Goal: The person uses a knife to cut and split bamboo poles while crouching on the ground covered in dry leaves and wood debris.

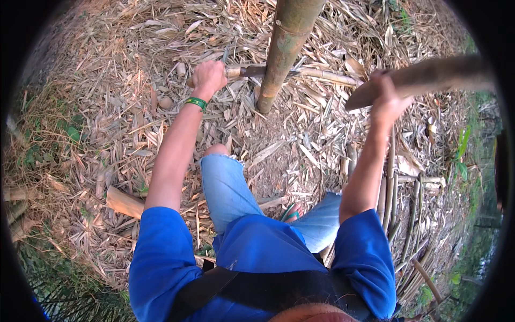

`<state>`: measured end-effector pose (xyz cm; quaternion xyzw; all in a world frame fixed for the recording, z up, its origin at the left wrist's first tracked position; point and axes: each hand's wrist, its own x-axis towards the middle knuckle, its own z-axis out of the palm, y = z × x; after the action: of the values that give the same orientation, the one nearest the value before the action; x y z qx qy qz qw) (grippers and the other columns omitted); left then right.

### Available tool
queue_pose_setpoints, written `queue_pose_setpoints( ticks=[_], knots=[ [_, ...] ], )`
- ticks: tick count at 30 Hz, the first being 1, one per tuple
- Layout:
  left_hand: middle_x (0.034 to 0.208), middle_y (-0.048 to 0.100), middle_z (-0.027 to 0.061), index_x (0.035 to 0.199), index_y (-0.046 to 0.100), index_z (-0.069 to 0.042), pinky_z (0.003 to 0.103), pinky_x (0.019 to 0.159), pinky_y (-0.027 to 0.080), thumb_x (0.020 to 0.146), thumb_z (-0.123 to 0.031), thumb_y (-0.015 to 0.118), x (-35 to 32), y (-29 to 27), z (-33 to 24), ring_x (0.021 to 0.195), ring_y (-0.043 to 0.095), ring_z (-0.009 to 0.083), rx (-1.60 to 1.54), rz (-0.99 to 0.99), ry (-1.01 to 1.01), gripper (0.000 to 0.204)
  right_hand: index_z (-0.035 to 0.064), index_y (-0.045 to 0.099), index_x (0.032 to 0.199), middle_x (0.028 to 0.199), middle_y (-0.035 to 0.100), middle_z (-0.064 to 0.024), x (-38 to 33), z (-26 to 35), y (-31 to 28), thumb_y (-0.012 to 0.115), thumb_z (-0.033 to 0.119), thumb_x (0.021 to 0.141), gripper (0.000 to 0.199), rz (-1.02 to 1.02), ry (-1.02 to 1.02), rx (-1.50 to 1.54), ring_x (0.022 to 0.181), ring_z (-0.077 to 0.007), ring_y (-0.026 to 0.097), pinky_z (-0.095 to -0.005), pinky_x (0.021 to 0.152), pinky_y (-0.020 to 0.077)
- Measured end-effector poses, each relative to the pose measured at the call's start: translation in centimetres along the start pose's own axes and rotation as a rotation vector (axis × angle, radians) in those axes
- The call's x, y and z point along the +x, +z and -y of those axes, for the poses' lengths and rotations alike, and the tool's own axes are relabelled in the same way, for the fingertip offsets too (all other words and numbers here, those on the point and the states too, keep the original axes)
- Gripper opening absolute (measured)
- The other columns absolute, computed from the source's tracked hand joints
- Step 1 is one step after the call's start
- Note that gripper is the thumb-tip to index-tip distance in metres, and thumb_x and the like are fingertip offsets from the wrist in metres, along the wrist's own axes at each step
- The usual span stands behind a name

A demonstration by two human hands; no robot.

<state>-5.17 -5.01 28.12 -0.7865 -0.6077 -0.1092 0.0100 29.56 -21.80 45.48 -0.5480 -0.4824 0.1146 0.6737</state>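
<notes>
My left hand [209, 78] is closed around the wooden handle of a machete [255, 71]. Its dark blade meets a bamboo pole [284, 48] and shows on both sides of it, close above the pole's lower end. Whether the blade is in the pole or behind it, I cannot tell. The pole slants from the top edge down to the littered ground. Off to the right, my right hand [387, 102] grips a thick wooden club [434, 78], blurred and raised, apart from the pole and blade.
Dry bamboo leaves and chips [123, 107] cover the ground. A cut log piece [124, 203] lies beside my left upper arm. Several thin poles [413, 220] lie at the right, near my right elbow. A sandalled foot [292, 213] shows below my torn jeans.
</notes>
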Motion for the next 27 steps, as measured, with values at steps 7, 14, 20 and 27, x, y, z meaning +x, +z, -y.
queue_pose_setpoints(
  ticks=[7,14,20,27],
  knots=[
    [0.093,0.075,0.0192,0.085,0.077,-0.006,0.043,0.079,0.060,0.073,-0.012,0.072,0.8,-0.3,1.0,0.088,0.075,0.0346,0.089,0.026,0.003,0.014,-0.0116,0.068,0.089,0.074,0.070,-0.0152,-20.5,-19.8,4.0,0.073,0.019,0.067,0.038,0.520,0.967,-0.180,0.063,-0.0235,0.064,-0.0362,0.061,0.0540],
    [0.090,0.074,0.0197,0.094,0.077,-0.010,0.047,0.079,0.057,0.071,-0.017,0.075,1.9,-1.2,0.9,0.087,0.072,0.0377,-0.028,0.098,0.162,0.024,-0.0026,0.067,0.085,0.073,0.067,-0.0098,-11.0,-1.8,1.4,0.070,0.012,0.067,0.023,0.325,0.308,-0.046,0.059,-0.0186,0.062,-0.0339,0.059,0.0534],
    [0.100,0.075,0.0158,0.107,0.076,-0.015,0.045,0.083,0.056,0.066,-0.025,0.081,0.7,-3.4,1.1,0.095,0.071,0.0354,-0.176,0.349,0.159,0.042,-0.0009,0.067,0.076,0.068,0.068,-0.0077,-6.5,9.9,5.4,0.074,0.010,0.069,0.015,0.324,0.002,0.162,0.054,-0.0135,0.062,-0.0291,0.054,0.0500],
    [0.099,0.073,0.0225,0.095,0.075,0.000,0.045,0.084,0.058,0.071,-0.016,0.074,-0.3,-2.4,-2.1,0.095,0.072,0.0365,-0.143,0.276,0.104,0.028,-0.0136,0.067,0.101,0.079,0.069,-0.0199,-16.1,-13.1,6.4,0.070,0.019,0.066,0.048,0.775,0.792,-0.405,0.070,-0.0294,0.067,-0.0382,0.065,0.0580]
  ],
)
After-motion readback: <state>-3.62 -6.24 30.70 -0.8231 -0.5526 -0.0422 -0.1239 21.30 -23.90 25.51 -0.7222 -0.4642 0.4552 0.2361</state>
